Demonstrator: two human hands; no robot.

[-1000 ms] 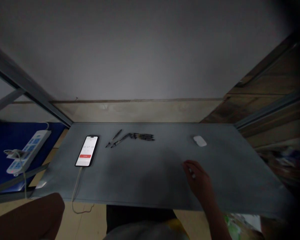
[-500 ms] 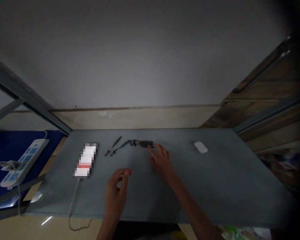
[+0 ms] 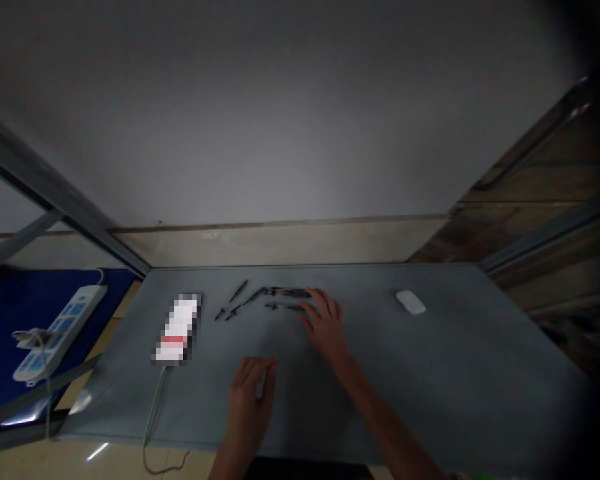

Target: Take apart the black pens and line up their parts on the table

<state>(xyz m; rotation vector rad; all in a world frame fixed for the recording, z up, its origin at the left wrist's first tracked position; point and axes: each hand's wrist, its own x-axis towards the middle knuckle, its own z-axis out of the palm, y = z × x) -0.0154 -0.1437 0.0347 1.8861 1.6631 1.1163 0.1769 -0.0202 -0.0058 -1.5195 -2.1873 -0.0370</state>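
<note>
Several black pens lie in a bunch on the grey table, too small and dim to make out fully. One pen lies apart, just in front of the bunch. My right hand is at the right end of these pens, fingers stretched and spread, a fingertip touching or almost touching the separate pen. Closer to me, my left hand hovers over the table with thumb and fingertips brought together; nothing shows between them. To the left lie another pen and a slanting pen.
On the left of the table a phone with a blurred screen trails a cable over the front edge. A white rounded object lies at right. A power strip rests on a blue surface beyond the left frame bar.
One pen has come away from the bunch toward me, beside my right fingers. My left hand stays pinched and has shifted slightly right and nearer. The whole view has tilted a little.
</note>
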